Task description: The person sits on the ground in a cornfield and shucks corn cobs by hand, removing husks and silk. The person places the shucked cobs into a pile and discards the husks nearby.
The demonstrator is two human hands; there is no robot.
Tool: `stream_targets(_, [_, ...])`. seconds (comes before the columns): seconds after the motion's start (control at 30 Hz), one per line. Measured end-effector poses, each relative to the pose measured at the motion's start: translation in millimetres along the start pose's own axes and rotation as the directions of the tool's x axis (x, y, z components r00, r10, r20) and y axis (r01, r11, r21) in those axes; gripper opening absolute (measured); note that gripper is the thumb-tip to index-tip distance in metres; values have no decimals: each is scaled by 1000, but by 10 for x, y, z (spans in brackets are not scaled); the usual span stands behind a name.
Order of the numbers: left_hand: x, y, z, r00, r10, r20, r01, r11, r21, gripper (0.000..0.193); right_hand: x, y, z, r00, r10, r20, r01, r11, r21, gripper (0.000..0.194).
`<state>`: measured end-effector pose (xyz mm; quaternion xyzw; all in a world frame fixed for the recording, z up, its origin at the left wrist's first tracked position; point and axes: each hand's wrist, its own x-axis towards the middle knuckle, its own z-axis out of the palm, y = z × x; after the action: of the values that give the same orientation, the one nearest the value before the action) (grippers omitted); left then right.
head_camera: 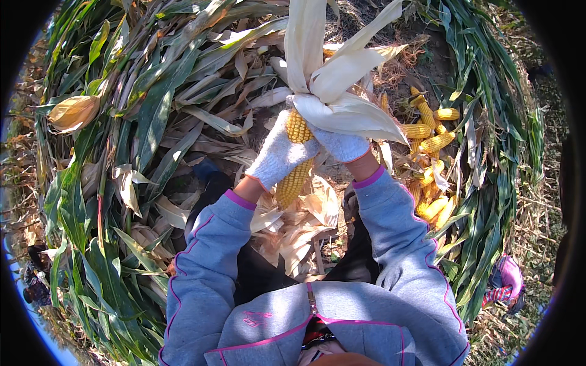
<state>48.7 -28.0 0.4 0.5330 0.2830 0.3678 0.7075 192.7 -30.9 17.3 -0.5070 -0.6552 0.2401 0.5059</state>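
Note:
A yellow corn cob [295,180] with bare kernels lies in my left hand [284,148], which wears a white knitted glove and wraps round the cob's middle. My right hand [341,142], gloved the same way, is at the base of the cob, partly hidden under the pale husk leaves [341,107]. These leaves are peeled back and spread out beyond the cob's base. The right fingers are mostly covered, but the hand is closed at the husk. Loose dry husks [316,212] lie on the ground between the legs.
Husked cobs [437,142] are piled on the right. Cut corn stalks with green leaves [158,112] lie at left, with a cob in its husk [74,113] on them. More stalks [494,183] lie at far right. People are at the lower right [508,281] and lower left [37,288] edges.

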Motion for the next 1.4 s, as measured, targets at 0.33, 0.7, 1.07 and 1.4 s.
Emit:
stream_targets(0.33, [0, -23, 98, 995, -91, -41, 90, 995, -31, 64, 210, -211, -33, 986, -160, 39, 150, 770, -620, 17])
stream_targets(0.7, [-127, 99, 138, 957, -285, 52, 281, 874, -396, 49, 320, 194, 89, 806, 577, -129, -77, 320, 944, 28])
stream_targets(1.07, [-230, 121, -29, 968, -125, 216, 244, 658, -713, 59, 344, 1126, -1256, 788, 489, -375, 24, 583, 812, 37])
stream_targets(1.4, [-78, 515, -847, 944, 118, -310, -316, 604, -732, 67, 231, 891, -1311, 797, 598, -83, -196, 386, 902, 23])
